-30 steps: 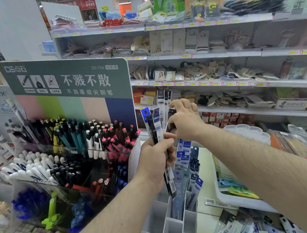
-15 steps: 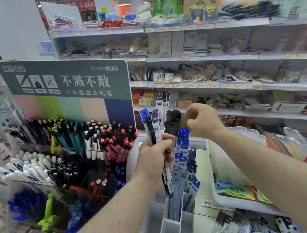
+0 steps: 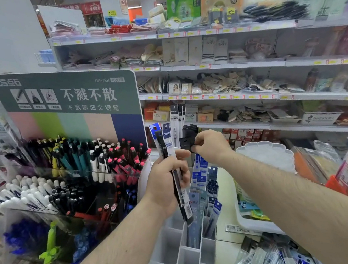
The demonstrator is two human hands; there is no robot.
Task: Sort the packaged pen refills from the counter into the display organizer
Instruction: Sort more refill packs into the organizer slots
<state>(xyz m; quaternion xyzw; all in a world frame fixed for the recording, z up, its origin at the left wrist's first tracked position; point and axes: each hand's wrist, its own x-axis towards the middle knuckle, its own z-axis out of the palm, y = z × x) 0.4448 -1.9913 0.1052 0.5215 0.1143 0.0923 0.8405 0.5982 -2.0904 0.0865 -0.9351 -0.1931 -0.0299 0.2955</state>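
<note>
Refills [image 3: 168,145] in long thin packets stand upright in the left hand [image 3: 167,182]; I count about four packets in this bunch, though they overlap and the count is not sure. The left fingers [image 3: 184,175] are curled around the middle of the bunch and the thumb presses on its front, so the tops rise above the fingers and the lower ends hang below the palm. The right hand [image 3: 210,146] is just beside the bunch, on its right. Its fingertips [image 3: 196,148] pinch the edge of one black packet [image 3: 185,144], which is near the top of the bunch.

Below both hands stands the white organizer [image 3: 184,258] with several open compartments. One compartment under the left fingers holds many blue refill packets [image 3: 206,191], too many and too overlapped to count. More clear packets [image 3: 269,257] lie in a loose pile on the counter [image 3: 229,247], under the right forearm.
</note>
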